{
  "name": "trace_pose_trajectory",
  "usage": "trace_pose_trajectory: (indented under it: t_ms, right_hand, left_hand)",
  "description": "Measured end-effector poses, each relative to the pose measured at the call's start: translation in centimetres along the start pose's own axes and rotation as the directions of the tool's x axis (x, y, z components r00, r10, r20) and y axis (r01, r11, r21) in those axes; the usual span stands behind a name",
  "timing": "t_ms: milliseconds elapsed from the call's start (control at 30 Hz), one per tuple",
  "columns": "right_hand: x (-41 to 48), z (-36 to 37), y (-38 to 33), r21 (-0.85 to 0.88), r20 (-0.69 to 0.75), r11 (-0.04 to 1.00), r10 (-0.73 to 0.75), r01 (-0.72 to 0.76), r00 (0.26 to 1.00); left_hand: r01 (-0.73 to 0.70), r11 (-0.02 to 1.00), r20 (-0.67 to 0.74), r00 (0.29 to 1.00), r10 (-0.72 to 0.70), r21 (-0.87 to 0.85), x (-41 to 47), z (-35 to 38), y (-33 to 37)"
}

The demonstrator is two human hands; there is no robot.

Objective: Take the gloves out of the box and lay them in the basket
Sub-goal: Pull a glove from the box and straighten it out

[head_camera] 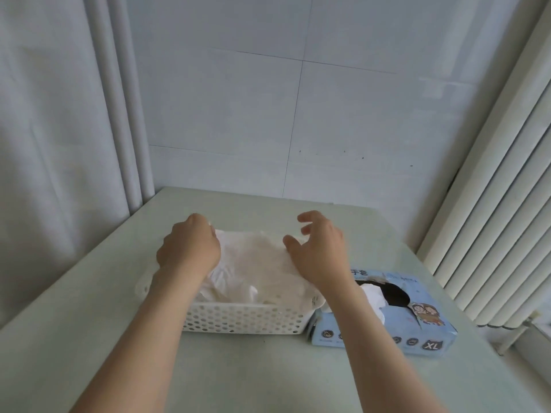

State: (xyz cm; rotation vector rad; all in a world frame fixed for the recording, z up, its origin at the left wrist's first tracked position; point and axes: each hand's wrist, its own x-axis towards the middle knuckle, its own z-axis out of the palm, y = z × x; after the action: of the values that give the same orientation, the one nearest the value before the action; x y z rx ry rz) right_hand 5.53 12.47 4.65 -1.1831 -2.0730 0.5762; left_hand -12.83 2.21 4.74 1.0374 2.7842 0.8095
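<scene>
A home room: tiled wall (298, 99), radiator (492, 219), curtain (44, 144)

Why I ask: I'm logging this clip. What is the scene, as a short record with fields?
left hand: curled, grips the gloves at the far left of the basket
right hand: fingers spread, thumb at the gloves' right edge
gloves: translucent white, spread over the basket's top
basket: white, perforated, on the table
box: blue, right of the basket, top opening
spare glove: white, sticks out of the box's opening
</scene>
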Motion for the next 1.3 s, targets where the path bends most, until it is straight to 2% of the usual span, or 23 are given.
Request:
trace_pose_trajectory:
  t_ms: [67,133,200,267,300,367,433,533,667,733,800,900,1000,1100,1300]
  right_hand:
    - [-0.2,-0.3,-0.2,-0.120,-0.014,0.988,-0.100,0.097,0.995]
    - [-0.4,-1.3,-0.6,-0.150,0.048,0.971,-0.182,0.187,0.982]
    - [-0.8,-2.7,-0.9,-0.144,0.232,0.960,-0.202,0.239,0.952]
    - [-1.1,-3.8,-1.1,-0.174,0.426,0.948,-0.171,0.266,0.888]
    - [-1.2,-3.8,-1.1,-0.201,0.487,0.939,-0.152,0.280,0.860]
    - [-1.3,-3.3,-0.9,-0.274,0.528,0.912,-0.121,0.304,0.840]
    - [-1.5,-2.5,-0.5,-0.343,0.542,0.885,-0.087,0.315,0.836]
    - [-1.5,-2.4,-0.2,-0.328,0.566,0.897,-0.065,0.296,0.822]
    - [-1.0,-4.4,0.1,-0.133,0.435,0.968,-0.135,0.211,0.890]
    - [-0.8,-6.0,0.7,-0.107,0.377,0.979,-0.121,0.173,0.918]
    - [-0.8,-7.8,1.6,-0.131,0.393,0.981,-0.082,0.144,0.916]
    - [-1.3,-9.8,2.4,-0.232,0.524,0.966,0.023,0.117,0.851]
    - [-1.9,-10.3,2.5,-0.302,0.578,0.945,0.077,0.125,0.812]
    - [-1.8,-10.1,2.6,-0.338,0.552,0.931,0.074,0.142,0.831]
    - [-1.2,-10.3,3.3,-0.360,0.439,0.911,-0.024,0.201,0.898]
  left_hand:
    - [-0.017,0.991,-0.002,1.000,0.018,0.130,-0.5,0.2,0.5]
    - [-0.138,0.963,-0.025,0.989,0.148,0.230,-0.3,0.6,0.4]
    - [-0.336,0.934,0.066,0.942,0.330,0.122,0.0,0.5,0.3]
    - [-0.441,0.896,0.254,0.863,0.438,-0.048,-0.5,0.1,0.6]
    - [-0.442,0.892,0.356,0.822,0.444,-0.091,-0.9,-0.1,0.9]
    - [-0.426,0.902,0.515,0.759,0.398,-0.070,-1.5,0.1,1.4]
    - [-0.425,0.905,0.575,0.739,0.351,-0.007,-2.0,0.8,1.7]
    - [-0.429,0.902,0.583,0.748,0.318,0.058,-2.2,1.5,2.0]
    - [-0.427,0.900,0.531,0.784,0.322,0.085,-2.7,1.8,2.6]
    - [-0.445,0.887,0.490,0.805,0.335,0.124,-3.0,1.6,3.0]
    - [-0.489,0.864,0.422,0.813,0.401,0.121,-3.3,1.2,3.5]
    - [-0.564,0.824,0.304,0.776,0.553,-0.059,-3.8,1.1,4.4]
    - [-0.599,0.775,0.229,0.741,0.631,-0.199,-4.6,1.8,5.4]
    - [-0.623,0.764,0.254,0.721,0.645,-0.170,-5.3,3.2,6.1]
    - [-0.609,0.792,0.388,0.723,0.572,-0.033,-5.4,4.7,6.1]
